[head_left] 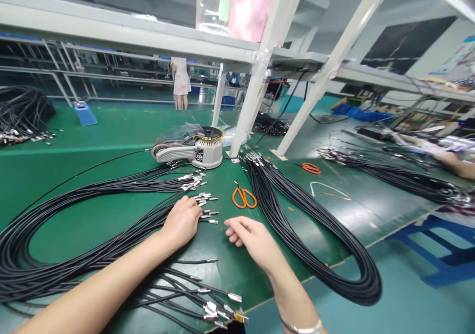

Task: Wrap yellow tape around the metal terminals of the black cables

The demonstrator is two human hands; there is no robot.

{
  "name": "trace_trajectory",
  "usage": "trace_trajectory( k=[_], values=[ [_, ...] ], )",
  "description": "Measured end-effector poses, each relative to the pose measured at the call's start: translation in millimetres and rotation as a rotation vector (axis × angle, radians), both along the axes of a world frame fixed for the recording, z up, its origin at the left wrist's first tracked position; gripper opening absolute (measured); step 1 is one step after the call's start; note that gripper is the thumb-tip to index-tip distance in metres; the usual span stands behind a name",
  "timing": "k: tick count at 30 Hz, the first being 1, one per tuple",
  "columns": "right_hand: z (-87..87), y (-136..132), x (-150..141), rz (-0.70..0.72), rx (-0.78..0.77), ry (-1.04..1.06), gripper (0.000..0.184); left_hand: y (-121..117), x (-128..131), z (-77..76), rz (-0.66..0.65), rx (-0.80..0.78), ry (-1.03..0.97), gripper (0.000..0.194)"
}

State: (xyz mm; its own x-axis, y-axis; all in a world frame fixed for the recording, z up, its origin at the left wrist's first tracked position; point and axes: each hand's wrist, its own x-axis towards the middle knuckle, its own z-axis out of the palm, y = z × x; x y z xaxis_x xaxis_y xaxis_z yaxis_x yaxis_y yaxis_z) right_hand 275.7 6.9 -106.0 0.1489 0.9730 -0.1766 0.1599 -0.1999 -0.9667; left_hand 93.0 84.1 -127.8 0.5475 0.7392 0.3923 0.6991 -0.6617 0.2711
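Note:
My left hand [183,221] is closed over the metal-tipped ends of a bundle of black cables [148,227]; its fingertips are partly hidden, so how many cables it grips I cannot tell. Just to the right, my right hand [250,237] hovers over the green table, fingers loosely bent and nothing visible in them. Orange-handled scissors [244,198] lie beyond it. Beside the right wrist, a second looped bundle of black cables [297,215] stretches toward the table edge. Loose cable ends with metal connectors [213,308] lie below my left forearm.
A round tape dispenser [206,151] stands behind the cables, near a white post [256,71]. Another orange-handled tool [310,168] and a bent white strip [330,190] lie right. A co-worker's hand [451,161] shows at far right, above a blue stool [438,250].

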Motion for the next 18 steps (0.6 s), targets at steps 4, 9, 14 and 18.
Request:
trace_trajectory(
  k=[4, 9, 14, 18],
  values=[
    [-6.0, 25, -10, -0.022, 0.002, 0.068, 0.034, -17, -4, -1.4, -0.038, 0.067, -0.093, 0.023],
    [4.6, 24, -16, 0.043, 0.070, 0.146, 0.033, -36, -3, 7.4, -0.073, 0.002, -0.316, 0.019],
    [11.4, 16, -17, 0.036, 0.157, 0.095, 0.026, -36, 9, 23.9, -0.093, -0.283, -0.358, 0.019],
    [6.5, 17, -17, 0.028, 0.166, 0.047, 0.022, -36, 3, 30.9, 0.013, -0.464, -0.362, 0.015]
  ],
)
